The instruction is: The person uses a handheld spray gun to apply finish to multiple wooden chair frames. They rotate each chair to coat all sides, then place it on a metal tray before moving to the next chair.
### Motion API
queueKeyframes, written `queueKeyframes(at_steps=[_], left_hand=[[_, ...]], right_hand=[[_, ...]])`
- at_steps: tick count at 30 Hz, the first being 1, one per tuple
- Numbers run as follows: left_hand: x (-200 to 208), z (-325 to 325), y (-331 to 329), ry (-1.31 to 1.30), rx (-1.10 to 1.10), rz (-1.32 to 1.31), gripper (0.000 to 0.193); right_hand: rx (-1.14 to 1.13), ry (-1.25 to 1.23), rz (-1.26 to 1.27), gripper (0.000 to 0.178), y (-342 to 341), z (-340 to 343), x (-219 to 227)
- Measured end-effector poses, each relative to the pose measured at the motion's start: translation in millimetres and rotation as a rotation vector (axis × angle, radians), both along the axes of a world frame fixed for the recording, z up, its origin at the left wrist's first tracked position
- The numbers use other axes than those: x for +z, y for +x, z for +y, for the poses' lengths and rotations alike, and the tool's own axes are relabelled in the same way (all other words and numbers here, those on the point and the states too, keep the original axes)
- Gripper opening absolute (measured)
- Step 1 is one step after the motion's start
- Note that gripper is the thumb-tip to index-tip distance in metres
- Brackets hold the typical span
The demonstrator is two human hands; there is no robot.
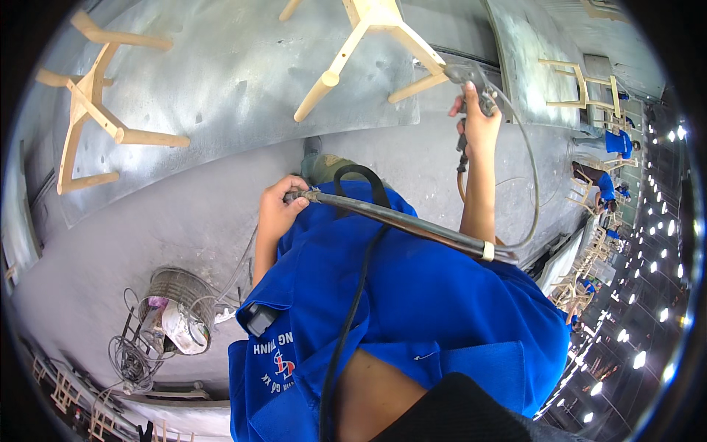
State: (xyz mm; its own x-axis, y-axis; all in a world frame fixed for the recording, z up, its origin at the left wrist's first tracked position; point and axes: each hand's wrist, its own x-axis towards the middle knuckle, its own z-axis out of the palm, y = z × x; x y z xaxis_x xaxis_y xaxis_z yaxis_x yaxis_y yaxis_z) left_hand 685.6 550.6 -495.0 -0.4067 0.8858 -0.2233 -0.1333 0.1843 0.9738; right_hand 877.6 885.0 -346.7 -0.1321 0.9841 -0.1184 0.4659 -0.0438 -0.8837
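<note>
My right hand [480, 127] is wrapped round a metal spray gun [464, 74] with a thin hose looping down from it. The gun's front end is beside a leg of a pale wooden chair frame [375, 16]; I cannot tell whether they touch. Close to my blue work shirt, my left hand [275, 214] grips the end of a dark bundled hose [398, 219]. That bundle slants across my front to a pale tape band below my right wrist. Another wooden chair frame [90, 103] lies at the far left on a grey, stained sheet surface [243, 66].
On the floor at the lower left stands a round basket [166, 281] holding rags and plastic. Tangled cable [132, 361] lies beside it. A pale panel [519, 55] rises at the right. Beyond it, people in blue shirts [618, 142] work among chair frames [582, 88].
</note>
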Motion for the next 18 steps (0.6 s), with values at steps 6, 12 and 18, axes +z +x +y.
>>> queueKeyframes(at_steps=[6,12,18], left_hand=[[3,29,-37,-0.062,0.055,0.097,0.037],[0,19,-84,-0.158,-0.074,0.109,0.032],[-5,-44,-157,-0.104,-0.206,0.027,0.027]], right_hand=[[-0.112,0.284,-0.463,0.034,64,48,-9],[0.117,0.249,-0.791,0.039,50,-7,-77],[0.241,0.006,-0.952,0.043,-8,-95,-115]])
